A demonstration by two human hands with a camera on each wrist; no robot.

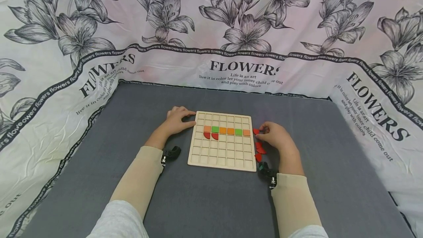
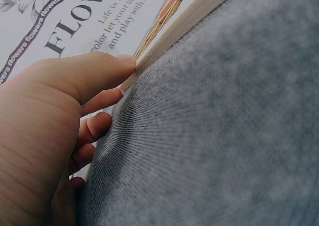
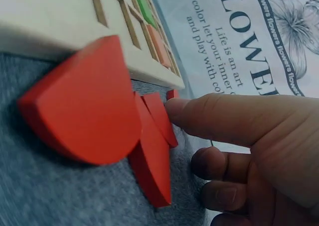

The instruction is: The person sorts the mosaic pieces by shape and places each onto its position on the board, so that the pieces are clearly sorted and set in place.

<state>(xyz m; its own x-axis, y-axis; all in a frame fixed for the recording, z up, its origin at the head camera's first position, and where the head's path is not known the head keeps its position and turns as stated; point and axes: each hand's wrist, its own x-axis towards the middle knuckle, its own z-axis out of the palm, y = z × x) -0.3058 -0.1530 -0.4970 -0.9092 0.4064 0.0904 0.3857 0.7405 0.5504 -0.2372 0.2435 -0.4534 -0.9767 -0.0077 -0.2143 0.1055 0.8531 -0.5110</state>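
Observation:
A square wooden grid board (image 1: 222,161) lies on the dark grey cloth. One row holds orange, green and salmon square tiles (image 1: 230,131); below its left end sit two red quarter-circle pieces (image 1: 214,136). My left hand (image 1: 177,121) touches the board's left edge with thumb and forefinger, its other fingers loosely bent. To the right of the board, my right hand (image 1: 275,135) pinches a red quarter-circle piece (image 1: 256,131) between thumb and forefinger. That piece is mostly hidden behind the thumb in the right wrist view. Nearer me lie more red pieces (image 3: 84,106), some overlapping.
Grey cloth (image 1: 211,201) covers the table around the board. A white curtain (image 1: 185,61) printed with flowers and lettering stands at the back and both sides. Dark wrist cameras (image 1: 172,152) are strapped below both hands.

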